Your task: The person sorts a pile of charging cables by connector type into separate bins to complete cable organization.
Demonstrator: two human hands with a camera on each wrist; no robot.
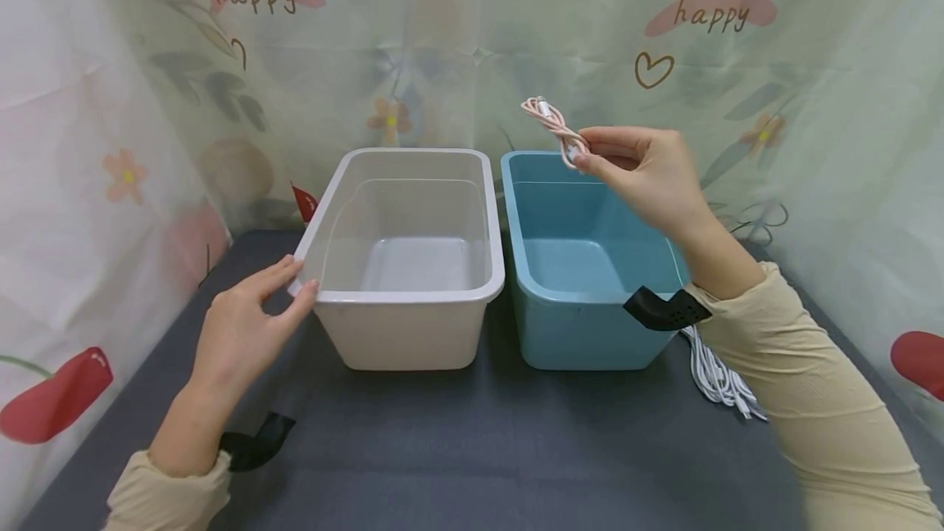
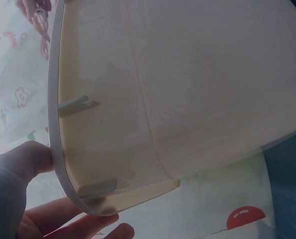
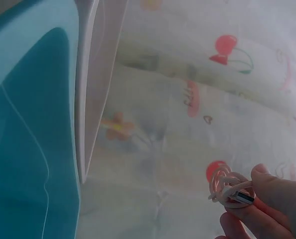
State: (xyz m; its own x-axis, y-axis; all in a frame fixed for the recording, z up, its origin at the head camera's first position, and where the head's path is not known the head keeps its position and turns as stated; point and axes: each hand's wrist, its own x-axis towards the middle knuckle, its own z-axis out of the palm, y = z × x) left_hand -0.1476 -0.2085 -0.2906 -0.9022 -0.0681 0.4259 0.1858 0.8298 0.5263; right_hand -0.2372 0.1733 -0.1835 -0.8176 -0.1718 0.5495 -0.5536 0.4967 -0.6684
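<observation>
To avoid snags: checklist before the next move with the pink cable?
1. Grip of right hand on pink cable: ok, pinched at one end.
2. Bundling of pink cable: ok, wound into loops.
3. Clearance of pink cable from blue bin: ok, apart in right wrist view.
4. Grip of left hand on beige bin: ok, at rim's near left corner.
5. View into blue bin: not ok, right hand hides part.
6. Full extent of white cable: cannot tell, sleeve may hide some.

We count one off-white bin [image 1: 404, 330], one blue bin [image 1: 583, 336]: two bins. One pink cable bundle [image 1: 557, 128], one white cable bundle [image 1: 719, 379]; thin loops beyond right wrist, we cannot count. One left hand [image 1: 239, 330], one right hand [image 1: 652, 174].
</observation>
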